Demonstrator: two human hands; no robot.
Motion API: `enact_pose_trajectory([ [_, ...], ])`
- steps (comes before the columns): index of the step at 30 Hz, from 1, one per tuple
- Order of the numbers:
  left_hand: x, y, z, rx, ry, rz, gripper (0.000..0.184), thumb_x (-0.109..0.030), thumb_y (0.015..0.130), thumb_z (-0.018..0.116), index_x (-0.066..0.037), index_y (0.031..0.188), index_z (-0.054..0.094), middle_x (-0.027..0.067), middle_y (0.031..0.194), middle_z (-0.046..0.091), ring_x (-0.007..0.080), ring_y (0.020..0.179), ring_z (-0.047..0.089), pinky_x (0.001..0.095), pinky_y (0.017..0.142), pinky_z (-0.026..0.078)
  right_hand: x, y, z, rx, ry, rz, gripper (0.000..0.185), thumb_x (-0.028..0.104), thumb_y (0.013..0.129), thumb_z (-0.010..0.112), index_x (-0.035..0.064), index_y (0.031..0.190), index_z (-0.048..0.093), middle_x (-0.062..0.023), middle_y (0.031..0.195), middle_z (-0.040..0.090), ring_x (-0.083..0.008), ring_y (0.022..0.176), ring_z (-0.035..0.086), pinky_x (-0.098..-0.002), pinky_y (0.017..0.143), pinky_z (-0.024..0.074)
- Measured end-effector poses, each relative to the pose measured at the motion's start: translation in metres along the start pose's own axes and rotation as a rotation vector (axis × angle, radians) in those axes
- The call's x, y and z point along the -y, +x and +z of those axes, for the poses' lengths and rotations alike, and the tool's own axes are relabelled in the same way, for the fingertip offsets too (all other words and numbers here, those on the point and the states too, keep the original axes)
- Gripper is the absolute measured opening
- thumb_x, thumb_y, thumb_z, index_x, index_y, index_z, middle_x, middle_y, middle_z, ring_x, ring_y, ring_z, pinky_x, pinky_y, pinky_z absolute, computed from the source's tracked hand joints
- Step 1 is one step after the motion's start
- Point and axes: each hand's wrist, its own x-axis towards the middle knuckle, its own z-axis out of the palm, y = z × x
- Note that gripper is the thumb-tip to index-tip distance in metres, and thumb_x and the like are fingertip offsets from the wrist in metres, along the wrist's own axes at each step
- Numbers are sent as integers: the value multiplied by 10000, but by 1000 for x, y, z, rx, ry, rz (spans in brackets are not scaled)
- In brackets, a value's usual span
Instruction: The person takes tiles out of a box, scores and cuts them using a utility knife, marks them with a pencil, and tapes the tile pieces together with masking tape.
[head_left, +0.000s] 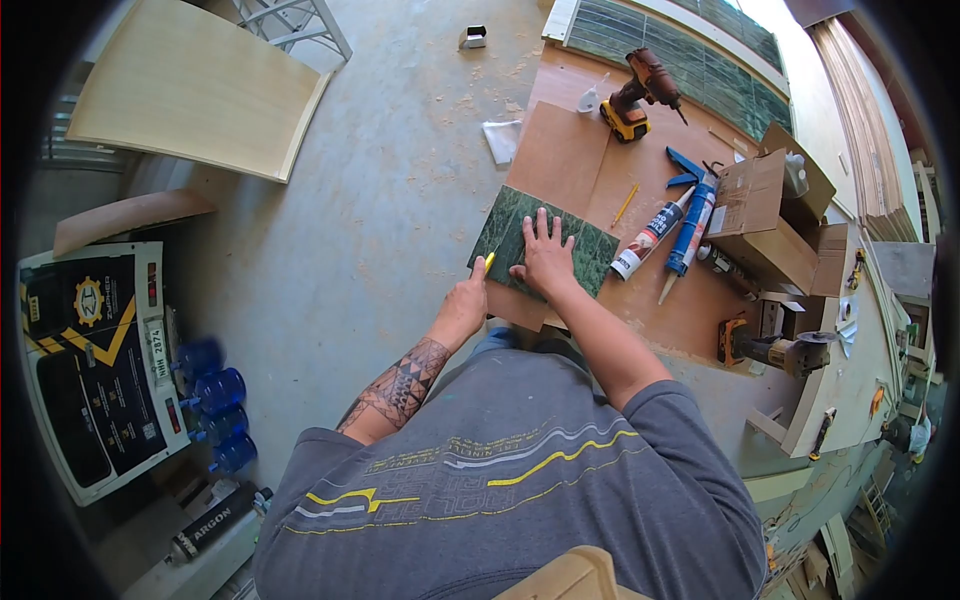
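Observation:
A dark green marble-patterned tile lies on the brown board at the near left corner of the worktable. My right hand presses flat on it, fingers spread. At the tile's left edge, my left hand is closed around a slim yellow tool. Only a short yellow part of that tool shows, so I cannot tell its exact kind. A yellow pencil lies on the board right of the tile. Beyond it are a white-labelled sealant tube and a blue caulking gun.
A cordless drill stands at the back of the table. An open cardboard box and an angle grinder sit on the right. More green tiles lie at the far end. Blue water jugs stand on the floor at left.

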Motion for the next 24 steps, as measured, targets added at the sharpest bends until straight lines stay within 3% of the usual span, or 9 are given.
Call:
enact_pose_trajectory([
  [15,-2,-66,-17,105,30,-73,586,-133,1044,479,8,1589,314,350,911,698,539,855,688,629,787,544,-20,-5,5,-34,19,-49,1122,495,790,875,113,1663,283,-180,1748,187,-425,1586,241,-646,1203,342],
  [17,-15,-57,-23,71,-11,-56,595,-139,1048,480,8,1595,299,358,921,695,545,863,684,632,798,539,-44,2,26,-248,428,-52,1091,457,787,883,126,1654,309,-183,1736,220,-416,1574,275,-607,1209,351],
  [18,-27,-44,-23,-9,-69,29,599,-147,1049,482,9,1597,296,363,933,693,548,875,681,632,804,536,-48,-2,24,-311,220,-7,1067,424,787,890,106,1634,325,-200,1709,268,-408,1562,298,-600,1226,331],
  [19,-39,-30,-23,-89,-128,114,603,-155,1051,484,9,1598,292,368,944,690,551,887,679,632,810,532,-55,-8,22,-316,214,-7,1067,424,787,890,106,1634,325,-200,1709,268,-408,1562,298,-600,1226,331],
  [21,-49,11,-7,-103,-142,139,605,-160,1049,487,6,1599,295,368,958,690,550,899,678,628,814,532,-64,-24,11,-152,1,33,1059,423,790,888,95,1632,336,-203,1721,237,-410,1564,296,-591,1226,334],
  [24,-56,62,10,-104,-141,171,610,-163,1046,492,-3,1603,301,362,975,693,546,910,679,623,821,532,-69,-27,9,-105,28,14,1096,470,789,881,91,1645,312,-215,1739,181,-424,1571,280,-580,1231,328],
])
